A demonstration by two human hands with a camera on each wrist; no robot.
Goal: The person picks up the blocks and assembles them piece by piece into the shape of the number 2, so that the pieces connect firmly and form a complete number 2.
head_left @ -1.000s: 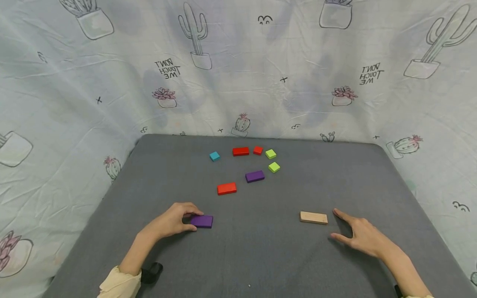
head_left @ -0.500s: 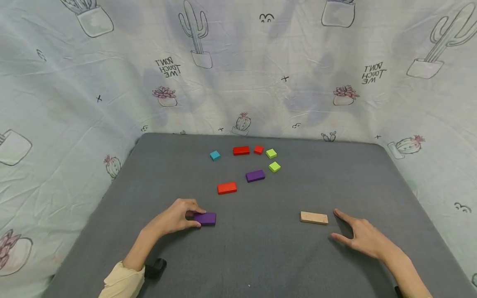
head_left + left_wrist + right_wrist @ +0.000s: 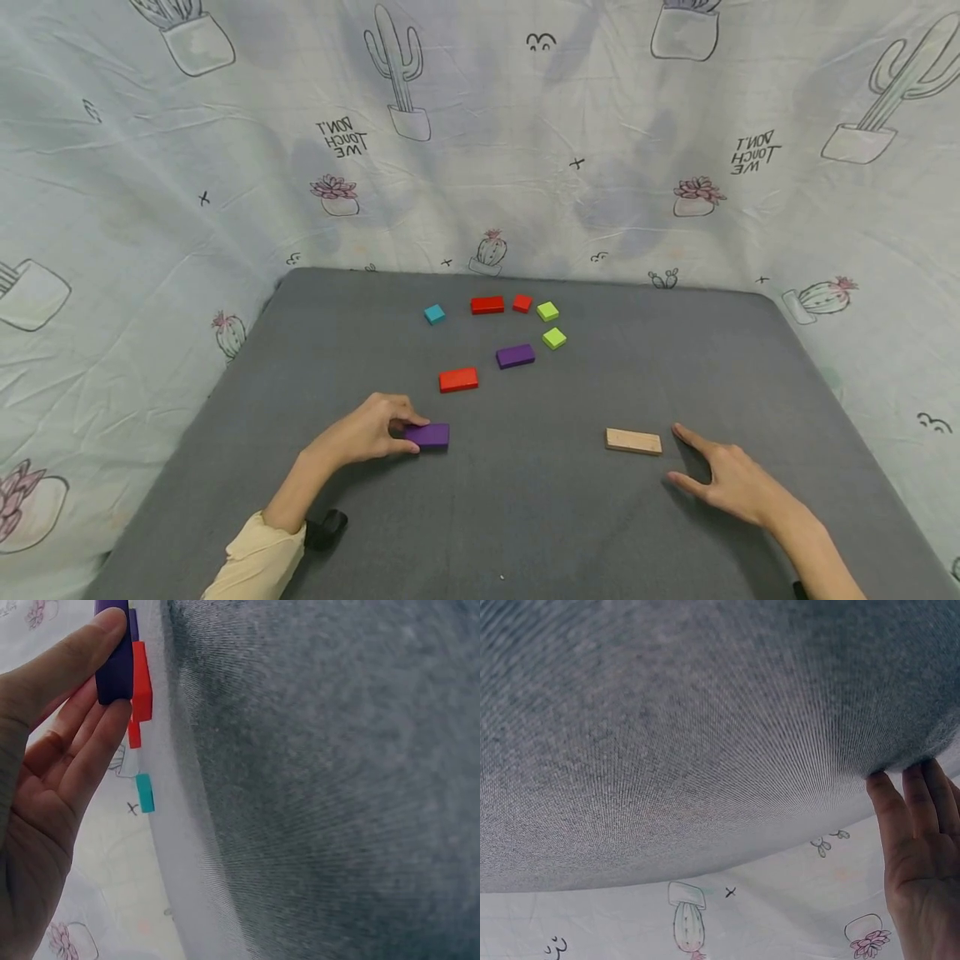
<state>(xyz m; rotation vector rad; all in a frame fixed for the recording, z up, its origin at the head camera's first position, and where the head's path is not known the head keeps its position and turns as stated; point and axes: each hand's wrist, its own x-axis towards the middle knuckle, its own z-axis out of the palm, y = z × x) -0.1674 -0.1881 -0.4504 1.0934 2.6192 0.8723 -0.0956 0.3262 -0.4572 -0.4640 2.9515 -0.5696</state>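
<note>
Between thumb and fingers, my left hand pinches the left end of a purple rectangular block close over the grey tabletop. The left wrist view shows the same purple block between thumb and fingertips. My right hand rests at the right with thumb and forefinger spread, holding nothing. Just left of its fingertips lies a plain wooden block, with a gap between them. In the right wrist view the fingertips of the right hand are down at the grey cloth.
Farther back lie a red block, a second purple block, another red block, a small red block, a blue one and two lime green ones. A cactus-print curtain surrounds the grey table.
My left hand has moved right and slightly away from me with the purple block, nearing the middle of the table. The right hand and the wooden block have stayed in place.
</note>
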